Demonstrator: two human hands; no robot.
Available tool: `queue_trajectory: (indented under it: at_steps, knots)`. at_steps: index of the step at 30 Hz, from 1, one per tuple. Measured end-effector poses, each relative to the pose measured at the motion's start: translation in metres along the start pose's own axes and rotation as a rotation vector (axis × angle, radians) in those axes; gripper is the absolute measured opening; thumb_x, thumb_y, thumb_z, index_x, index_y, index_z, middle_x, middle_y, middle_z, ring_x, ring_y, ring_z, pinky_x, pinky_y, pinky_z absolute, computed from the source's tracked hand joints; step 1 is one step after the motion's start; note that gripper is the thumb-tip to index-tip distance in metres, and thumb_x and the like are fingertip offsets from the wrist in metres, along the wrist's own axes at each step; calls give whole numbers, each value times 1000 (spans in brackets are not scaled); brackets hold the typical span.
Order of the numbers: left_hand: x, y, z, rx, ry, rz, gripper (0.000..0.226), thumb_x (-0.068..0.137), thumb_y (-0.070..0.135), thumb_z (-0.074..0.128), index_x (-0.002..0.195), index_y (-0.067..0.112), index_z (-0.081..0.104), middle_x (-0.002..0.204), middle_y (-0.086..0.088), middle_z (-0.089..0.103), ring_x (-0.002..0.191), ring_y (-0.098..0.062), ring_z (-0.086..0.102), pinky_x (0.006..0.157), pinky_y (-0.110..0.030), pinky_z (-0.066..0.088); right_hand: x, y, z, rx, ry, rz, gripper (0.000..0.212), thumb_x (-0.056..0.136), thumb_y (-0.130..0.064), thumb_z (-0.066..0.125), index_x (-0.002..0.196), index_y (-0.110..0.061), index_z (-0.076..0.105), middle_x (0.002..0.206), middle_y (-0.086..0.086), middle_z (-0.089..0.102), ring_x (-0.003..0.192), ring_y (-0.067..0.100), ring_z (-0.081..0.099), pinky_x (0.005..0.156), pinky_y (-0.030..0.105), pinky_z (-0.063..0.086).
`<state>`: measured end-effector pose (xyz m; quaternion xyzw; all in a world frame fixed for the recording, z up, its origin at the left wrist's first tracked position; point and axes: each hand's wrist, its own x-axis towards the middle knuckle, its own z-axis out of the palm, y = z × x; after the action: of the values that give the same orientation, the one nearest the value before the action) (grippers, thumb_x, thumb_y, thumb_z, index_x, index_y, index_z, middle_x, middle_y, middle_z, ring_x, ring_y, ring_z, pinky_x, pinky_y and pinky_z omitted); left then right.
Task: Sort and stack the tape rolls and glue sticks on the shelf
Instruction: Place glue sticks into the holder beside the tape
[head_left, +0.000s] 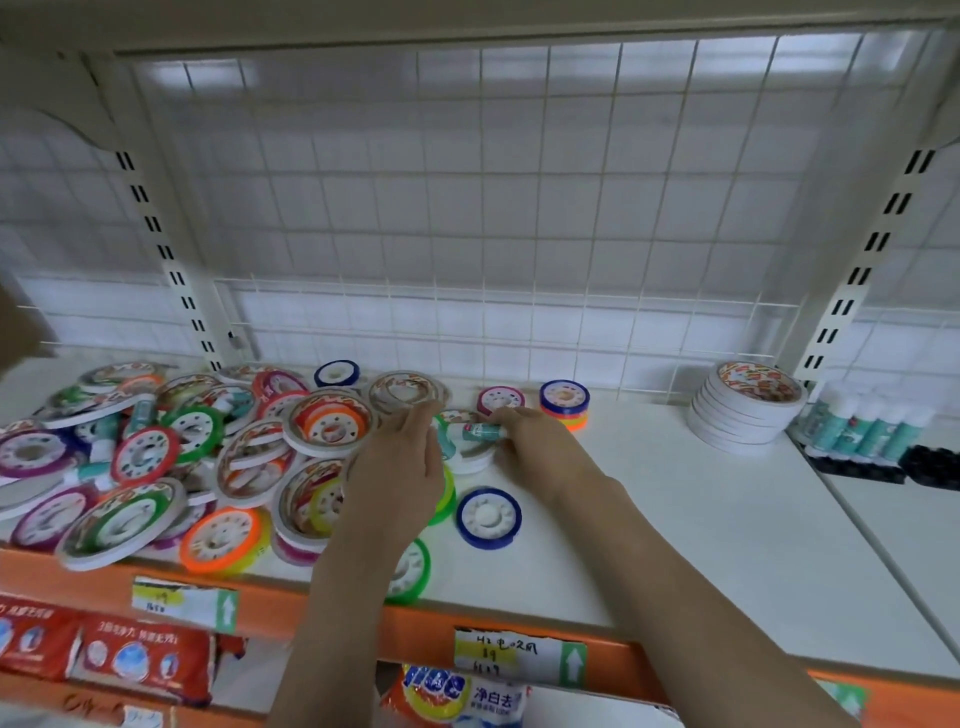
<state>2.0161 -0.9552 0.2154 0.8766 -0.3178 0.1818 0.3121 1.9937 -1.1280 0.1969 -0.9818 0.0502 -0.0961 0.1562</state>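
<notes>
Many loose tape rolls (156, 457) crowd both hands beside stacked rolls (745, 410).

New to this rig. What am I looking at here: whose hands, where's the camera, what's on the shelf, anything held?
There is no robot: a person works with bare hands, filmed by one wide-angle camera worn on the head, looking forward and down. The white shelf carries a jumbled pile of tape rolls on the left. On the right stand a neat stack of white rolls and a row of upright glue sticks. The right hand pinches a glue stick lying at the pile's edge. The left hand rests on the pile, fingers fairly straight, gripping nothing visible.
</notes>
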Motion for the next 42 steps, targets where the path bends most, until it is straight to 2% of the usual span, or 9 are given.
queue_trajectory:
  at_steps: [4, 7, 12, 18, 29, 33, 36, 38, 42]
  knots:
    - [-1, 9, 4, 2, 20, 4, 30, 93, 11, 47, 122, 10, 54, 103, -10, 60, 84, -24, 56, 62, -25, 33, -21, 6, -4, 9, 76, 60, 25, 85, -5, 46, 109, -8, 52, 104, 12, 56, 93, 31, 54, 66, 33, 39]
    - [-1, 15, 9, -9, 7, -4, 24, 90, 8, 52, 113, 6, 58, 90, -9, 59, 75, -22, 53, 59, -24, 31, -41, 16, -7, 23, 93, 140, 23, 84, -6, 47, 107, -7, 50, 106, 11, 54, 93, 30, 51, 71, 36, 43]
    - [-4, 30, 18, -77, 42, 50, 11, 88, 6, 53, 97, 6, 59, 64, 13, 34, 52, 2, 34, 49, -11, 20, -74, 32, -12, 36, 149, 191, 53, 89, -2, 45, 141, -9, 37, 112, 13, 49, 103, 31, 50, 83, 27, 36]
    - [-10, 59, 32, -183, -29, 124, 45, 91, 25, 28, 120, 9, 59, 111, -11, 55, 88, -22, 55, 74, -24, 37, -116, 47, -28, 62, 298, 325, 48, 89, 2, 42, 137, 0, 38, 113, 16, 45, 97, 37, 49, 79, 33, 36]
    - [-16, 136, 82, -341, -147, 149, 32, 69, 2, 78, 95, 3, 60, 97, 0, 46, 70, 4, 44, 70, 2, 32, -186, 114, -62, 158, 514, 501, 30, 78, 3, 53, 107, -5, 52, 101, 12, 51, 82, 35, 52, 60, 30, 23]
    - [-18, 167, 105, -282, -123, 188, 26, 77, 11, 74, 80, 12, 48, 80, 2, 49, 68, -13, 44, 57, -19, 28, -204, 147, -77, 117, 537, 513, 23, 82, -8, 58, 104, -8, 51, 91, 7, 56, 79, 32, 52, 58, 32, 19]
    - [-21, 194, 120, -282, -93, 187, 16, 92, 25, 55, 101, 12, 54, 87, -3, 58, 77, -22, 54, 63, -27, 35, -215, 174, -88, 103, 559, 478, 22, 82, -7, 59, 103, -7, 53, 88, 11, 61, 82, 33, 53, 58, 31, 21]
    - [-22, 211, 131, -224, -72, 215, 39, 96, 30, 39, 128, 10, 51, 97, -12, 60, 84, -29, 56, 70, -36, 45, -221, 192, -96, 119, 571, 468, 21, 83, -6, 57, 103, -6, 51, 83, 9, 57, 82, 32, 51, 59, 31, 20]
    - [-24, 236, 154, -81, -13, 210, 48, 93, 28, 26, 119, 3, 58, 84, -15, 59, 70, -36, 55, 63, -44, 47, -234, 225, -108, 141, 575, 417, 38, 84, -1, 50, 120, -10, 40, 69, -1, 46, 65, 29, 50, 48, 29, 23]
